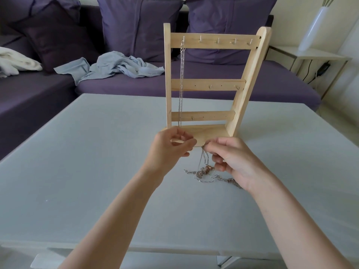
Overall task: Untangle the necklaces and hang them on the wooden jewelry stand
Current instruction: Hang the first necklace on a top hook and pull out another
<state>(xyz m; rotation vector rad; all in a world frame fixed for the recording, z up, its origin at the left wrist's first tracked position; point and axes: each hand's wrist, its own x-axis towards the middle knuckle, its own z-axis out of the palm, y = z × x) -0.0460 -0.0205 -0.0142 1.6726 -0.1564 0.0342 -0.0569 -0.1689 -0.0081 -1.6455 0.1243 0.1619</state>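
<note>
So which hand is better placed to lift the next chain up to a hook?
The right hand: it already pinches strands rising from the tangled silver and rose-gold chains, below the pale wooden jewelry stand. The left hand seems to hold nothing.

One stand (pixel 206 84), one hung necklace (pixel 182 78), two hands

A pale grey surface (pixel 81 171) sits before a purple sofa (pixel 213 84) with matching cushions (pixel 139 26). Crumpled light blue cloth (pixel 116 66) and a white blanket (pixel 17 63) lie on the sofa. A white vase (pixel 314 26) stands on a side table (pixel 320 55) at right, against a cream wall.
</note>
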